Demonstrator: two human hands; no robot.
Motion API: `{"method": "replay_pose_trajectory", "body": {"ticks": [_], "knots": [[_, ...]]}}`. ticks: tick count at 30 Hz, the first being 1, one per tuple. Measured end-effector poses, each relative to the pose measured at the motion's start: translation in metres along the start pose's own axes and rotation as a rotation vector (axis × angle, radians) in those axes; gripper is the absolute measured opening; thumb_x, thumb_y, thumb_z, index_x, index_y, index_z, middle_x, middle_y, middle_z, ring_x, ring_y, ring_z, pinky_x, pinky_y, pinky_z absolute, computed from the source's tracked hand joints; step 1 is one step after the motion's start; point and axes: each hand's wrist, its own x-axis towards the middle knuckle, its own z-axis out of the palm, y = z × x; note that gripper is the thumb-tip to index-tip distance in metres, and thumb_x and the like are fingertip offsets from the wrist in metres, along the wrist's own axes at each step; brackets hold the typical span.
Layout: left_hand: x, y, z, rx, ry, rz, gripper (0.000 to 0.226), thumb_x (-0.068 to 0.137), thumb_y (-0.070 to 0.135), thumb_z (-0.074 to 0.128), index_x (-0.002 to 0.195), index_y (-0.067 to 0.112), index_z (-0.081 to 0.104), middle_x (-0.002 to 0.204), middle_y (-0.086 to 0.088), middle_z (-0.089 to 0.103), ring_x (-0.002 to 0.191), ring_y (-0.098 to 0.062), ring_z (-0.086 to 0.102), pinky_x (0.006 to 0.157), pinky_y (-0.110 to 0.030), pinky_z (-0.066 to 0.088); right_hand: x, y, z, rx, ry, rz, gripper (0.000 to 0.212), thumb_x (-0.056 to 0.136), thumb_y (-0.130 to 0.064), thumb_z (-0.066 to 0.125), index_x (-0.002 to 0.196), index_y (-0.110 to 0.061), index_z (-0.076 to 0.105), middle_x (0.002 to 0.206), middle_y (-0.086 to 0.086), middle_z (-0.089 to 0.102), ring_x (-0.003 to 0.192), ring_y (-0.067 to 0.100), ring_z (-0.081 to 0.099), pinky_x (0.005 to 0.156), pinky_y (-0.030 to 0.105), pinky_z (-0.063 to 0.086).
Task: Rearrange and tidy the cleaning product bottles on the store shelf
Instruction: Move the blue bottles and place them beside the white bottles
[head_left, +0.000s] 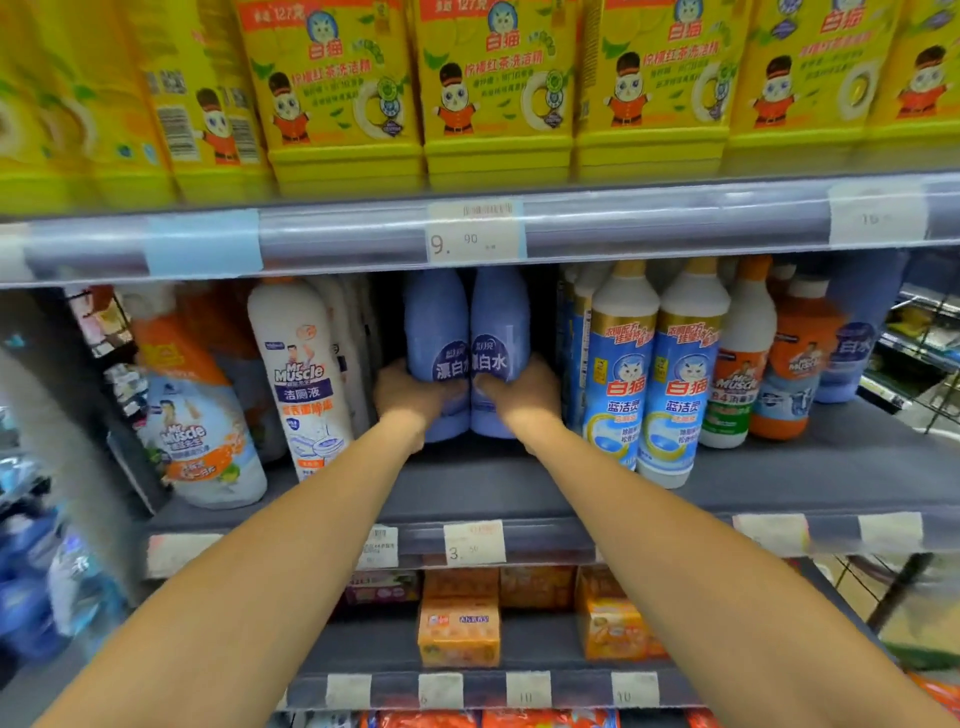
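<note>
Lavender bleach bottles: three. I grip two, the left bleach bottle (435, 332) in my left hand (410, 396) and the right bleach bottle (501, 327) in my right hand (523, 393). The third bleach bottle (852, 358) is far right.

Gold-capped cat-logo bottles, front row: two, the first cat-logo bottle (619, 379) and the second cat-logo bottle (681, 387). More behind, not countable.

Mr Muscle: four. Spray bottle (202, 441), tall white bottle (306, 384), green-label bottle (737, 384), orange bottle (795, 374).

Yellow detergent packs (498, 88) facing squarely above: four.

Orange soap boxes (460, 631) below: at least two.
</note>
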Motion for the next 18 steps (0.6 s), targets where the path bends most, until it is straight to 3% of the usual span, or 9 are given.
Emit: {"method": "replay_pose_trajectory", "body": {"ticks": [3,6,9,11,13,18], "knots": [[-0.024,0.015,-0.014,0.038,-0.026,-0.008,0.032,0.051,0.021,0.090,0.065,0.020,0.061,0.070,0.004,0.068,0.063,-0.010,0.065,0.058,-0.023,0.055,-0.016,-0.008,-0.018,-0.048,-0.025,-0.027,0.039,0.071,-0.037,0.074,0.099,-0.012,0.064,0.087,0.000,0.063,0.080,0.020,0.063,0.048,0.017,0.036],[-0.056,0.027,-0.031,0.010,-0.010,0.027,0.032,0.051,0.016,0.093,0.065,0.020,0.065,0.064,0.011,0.067,0.055,-0.001,0.063,0.045,-0.016,0.050,-0.040,-0.016,-0.036,-0.099,-0.065,-0.049,0.045,0.071,-0.042,0.073,0.100,-0.008,0.063,0.094,0.006,0.066,0.079,0.023,0.062,0.056,0.021,0.037],[-0.093,0.035,-0.050,0.045,-0.004,0.025,0.030,0.054,0.017,0.093,0.071,0.018,0.068,0.069,0.003,0.071,0.062,-0.013,0.069,0.051,-0.024,0.055,-0.070,-0.024,-0.057,-0.140,-0.087,-0.073,0.047,0.070,-0.044,0.076,0.091,-0.010,0.052,0.088,0.002,0.057,0.064,0.014,0.050,0.046,0.023,0.031],[-0.122,0.038,-0.063,0.077,-0.042,0.019,0.029,0.058,0.022,0.091,0.079,0.019,0.071,0.074,0.000,0.075,0.065,-0.015,0.072,0.057,-0.029,0.058,-0.091,-0.025,-0.077,-0.116,-0.155,-0.066,0.051,0.069,-0.047,0.077,0.098,-0.014,0.049,0.090,-0.001,0.052,0.063,0.008,0.046,0.045,0.022,0.029],[-0.154,0.041,-0.074,0.083,-0.072,0.010,0.030,0.060,0.026,0.091,0.083,0.021,0.071,0.076,0.003,0.076,0.066,-0.014,0.073,0.057,-0.030,0.058,-0.113,-0.022,-0.101,-0.085,-0.228,-0.054,0.054,0.069,-0.047,0.077,0.101,-0.012,0.052,0.091,-0.002,0.054,0.068,0.012,0.052,0.046,0.025,0.034],[-0.237,0.040,-0.079,0.005,-0.097,-0.070,0.034,0.062,0.021,0.090,0.089,0.017,0.070,0.079,-0.002,0.077,0.067,-0.017,0.074,0.050,-0.028,0.056,-0.170,-0.005,-0.174,0.190,-0.364,-0.004,0.020,0.071,-0.027,0.080,0.083,-0.022,0.065,0.083,0.000,0.073,0.067,0.012,0.070,0.057,0.028,0.057]]}}
